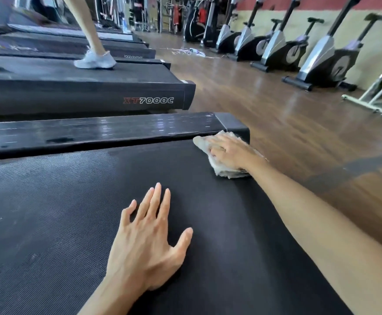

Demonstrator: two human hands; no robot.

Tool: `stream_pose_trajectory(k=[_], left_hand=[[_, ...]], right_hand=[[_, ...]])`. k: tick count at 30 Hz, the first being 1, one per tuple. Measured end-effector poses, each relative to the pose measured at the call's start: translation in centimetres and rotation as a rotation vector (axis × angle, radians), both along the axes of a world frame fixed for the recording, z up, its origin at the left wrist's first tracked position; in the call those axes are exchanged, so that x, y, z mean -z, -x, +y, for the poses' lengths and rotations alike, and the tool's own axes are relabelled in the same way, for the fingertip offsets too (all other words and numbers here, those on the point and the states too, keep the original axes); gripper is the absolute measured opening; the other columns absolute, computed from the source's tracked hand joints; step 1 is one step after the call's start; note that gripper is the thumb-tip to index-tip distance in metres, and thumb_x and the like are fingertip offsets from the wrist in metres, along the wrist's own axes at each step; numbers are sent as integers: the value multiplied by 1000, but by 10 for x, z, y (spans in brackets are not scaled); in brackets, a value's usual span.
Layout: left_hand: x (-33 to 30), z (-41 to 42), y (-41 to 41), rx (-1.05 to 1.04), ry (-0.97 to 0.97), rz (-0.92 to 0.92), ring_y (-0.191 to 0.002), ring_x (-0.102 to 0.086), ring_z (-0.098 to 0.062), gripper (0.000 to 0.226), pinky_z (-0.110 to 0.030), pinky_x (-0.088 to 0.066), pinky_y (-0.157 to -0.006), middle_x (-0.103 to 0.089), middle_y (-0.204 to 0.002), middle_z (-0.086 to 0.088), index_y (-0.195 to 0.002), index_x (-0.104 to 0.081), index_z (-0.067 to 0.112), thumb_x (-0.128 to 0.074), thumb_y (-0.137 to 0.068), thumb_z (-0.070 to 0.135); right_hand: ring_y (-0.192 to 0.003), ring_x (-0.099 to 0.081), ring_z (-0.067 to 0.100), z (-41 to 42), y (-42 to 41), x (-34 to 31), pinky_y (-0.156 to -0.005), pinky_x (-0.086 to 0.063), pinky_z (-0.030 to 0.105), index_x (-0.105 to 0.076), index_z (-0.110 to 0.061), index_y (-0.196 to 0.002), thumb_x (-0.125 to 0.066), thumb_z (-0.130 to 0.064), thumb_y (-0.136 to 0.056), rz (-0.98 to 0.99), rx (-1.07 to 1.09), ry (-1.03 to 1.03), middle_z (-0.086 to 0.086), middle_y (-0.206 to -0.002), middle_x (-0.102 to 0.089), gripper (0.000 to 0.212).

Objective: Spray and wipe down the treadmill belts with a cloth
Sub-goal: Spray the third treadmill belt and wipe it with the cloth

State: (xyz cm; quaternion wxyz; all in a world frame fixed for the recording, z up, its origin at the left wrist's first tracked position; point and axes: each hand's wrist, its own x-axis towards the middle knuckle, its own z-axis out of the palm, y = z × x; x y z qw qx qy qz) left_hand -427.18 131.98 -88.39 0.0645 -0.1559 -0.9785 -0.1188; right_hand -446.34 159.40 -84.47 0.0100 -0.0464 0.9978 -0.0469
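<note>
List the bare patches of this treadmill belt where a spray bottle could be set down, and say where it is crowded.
Bare belt lies left of the left hand, up to the side rail. Another patch lies between that hand and the cloth. The far corner is crowded: the right hand presses the cloth there against the rail's end.

The treadmill belt (185, 223) is filling the lower half of your frame, a black, finely ribbed surface lying flat and running from the left edge toward the right. Its left part is looking greyer and dusty, while the middle and right part is showing darker and smoother. The cloth (217, 164) is sitting right of centre, at the belt's far end, just beside the glossy black side rail (94, 130). It is a pale, off-white rag, crumpled and bunched, lying flattened against the belt with one corner poking toward the left.
</note>
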Motion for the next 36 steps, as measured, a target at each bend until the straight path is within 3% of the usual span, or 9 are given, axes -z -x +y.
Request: stream_pose_trajectory(k=[4,9,12,16,18,22,29,32,36], left_hand=[[2,-2,0,12,-12,8,-154,13,-4,98,-37,2,-123,9,-170,5,-164,-6,22,-6,-83,78],[1,0,-1,1,-3,-9,-155,9,-5,98,-37,0,-122,5,-170,5,-164,-11,21,-8,-84,78],[-1,2,-1,5,12,-22,-154,14,-5,99,-37,3,-123,13,-169,6,-164,-3,22,-3,-81,77],[-6,3,-2,3,37,-40,-153,20,-4,101,-37,5,-123,20,-168,7,-163,6,23,3,-78,77],[-7,1,-2,-3,40,-42,-153,21,-5,101,-37,5,-124,22,-168,7,-163,8,23,4,-77,76],[-5,1,-1,-6,55,-28,-153,20,-6,97,-39,3,-125,19,-169,6,-163,7,23,-3,-81,75],[-3,1,-1,-14,74,-45,-155,15,-8,97,-40,0,-126,14,-170,4,-163,2,21,-4,-83,74],[-4,2,-1,-20,78,-51,-155,14,-8,98,-40,-1,-126,14,-170,4,-163,1,21,0,-81,75],[-5,1,-1,-20,91,-40,-155,14,-7,100,-39,-2,-126,14,-169,5,-164,0,21,3,-79,76]], right_hand=[[-147,-36,32,19,10,-2,-117,-27,46,-41,-37,-155,-28,-47,-103,44,340,91,4,-161,-40,54],[-140,-42,39,-9,5,7,-117,-28,53,-46,-31,-152,-30,-47,-101,108,778,87,16,-152,-48,56],[-137,-43,36,-14,4,7,-112,-31,51,-54,-35,-140,-25,-41,-97,127,501,9,7,-145,-54,53],[-149,-25,17,-2,8,1,-123,-21,44,-41,-51,-149,-22,-66,-85,-69,50,145,-14,-147,-43,69],[-148,-28,18,4,15,-3,-120,-24,43,-46,-51,-146,-32,-65,-87,-95,90,159,-13,-153,-43,62],[-138,-42,33,-3,29,4,-116,-32,51,-46,-52,-137,-19,-58,-83,69,316,106,5,-148,-53,61],[-148,-32,27,-5,-35,12,-120,-16,43,-49,-39,-145,-22,-53,-98,135,475,29,1,-160,-42,56],[-153,-22,31,-5,-71,12,-125,-10,49,-37,-41,-155,-11,-63,-85,73,497,16,0,-166,-32,77],[-157,-4,39,1,-134,14,-125,-2,56,-18,-37,-163,-13,-68,-90,3,484,-7,5,-171,-15,79]])
